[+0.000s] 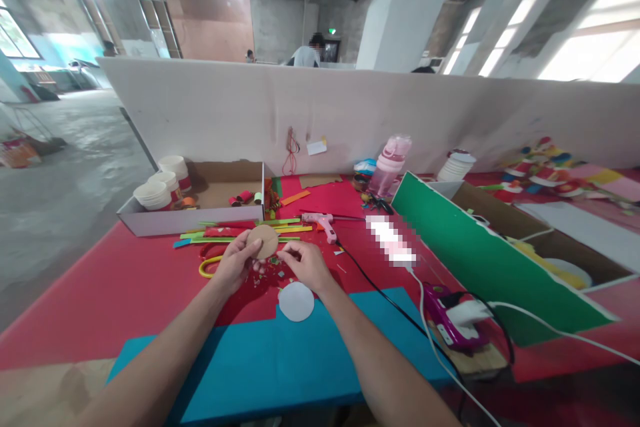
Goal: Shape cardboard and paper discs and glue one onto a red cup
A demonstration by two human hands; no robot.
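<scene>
A round brown cardboard disc (263,242) is gripped by my left hand (241,257), thumb on its face. To the right of the disc, my right hand (303,263) has thumb and forefinger pressed together; whatever they pinch, if anything, is too small to make out. Just below my right hand lies a white paper disc (297,301), partly over a blue sheet (240,360). Yellow-handled scissors (207,268) rest beside my left hand. Beyond both hands a pink glue gun (321,223) lies on the red tabletop among coloured paper strips (290,229).
A shallow box (175,223) with white cups stands at the back left. On the right are a green-sided box (480,260), a purple power strip (455,320) with cables, and a pink bottle (393,163). A white partition (225,107) closes off the back. Small scraps litter the middle.
</scene>
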